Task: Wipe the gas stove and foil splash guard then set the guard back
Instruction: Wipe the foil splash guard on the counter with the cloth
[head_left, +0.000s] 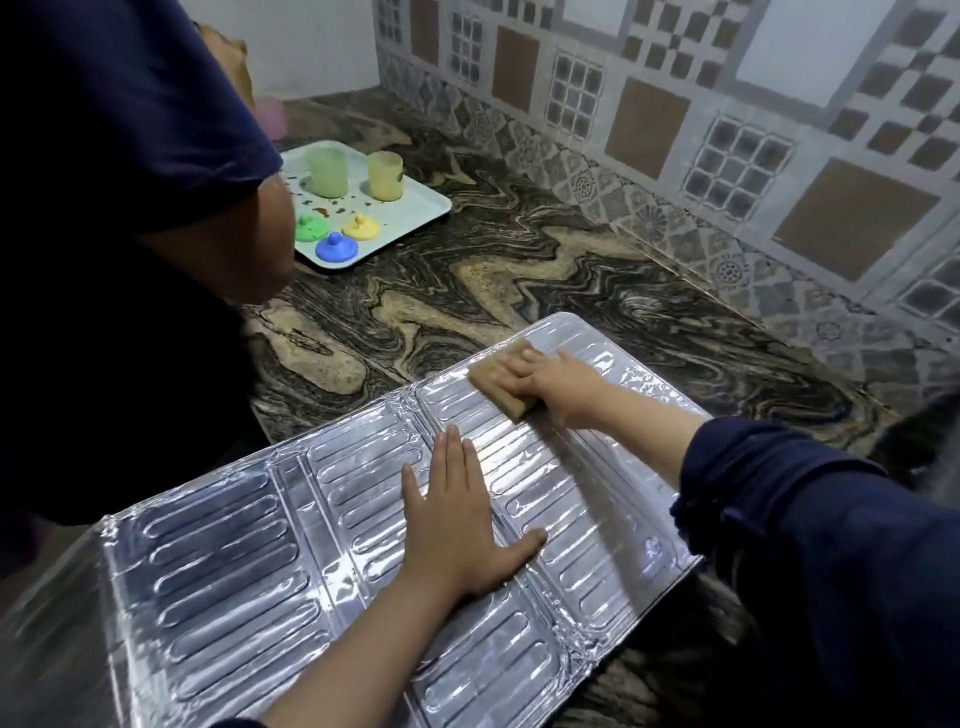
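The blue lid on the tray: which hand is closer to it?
Left. The left hand lies flat mid-guard, slightly nearer the blue lid; the right hand presses the sponge farther right.

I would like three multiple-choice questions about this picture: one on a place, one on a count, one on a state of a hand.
1. Where does the sponge lie?
A. on the tray
B. on the foil guard
C. on the bare counter

2. How many round lids lie on the tray?
A. one
B. two
C. three

3. How is the left hand?
A. flat on the guard, fingers straight
B. curled round a cup
C. lifted off the guard

Answers:
1 B: the right hand presses it on the foil guard.
2 C: the green lid, yellow lid and blue lid.
3 A: its palm lies spread on the ribbed foil.
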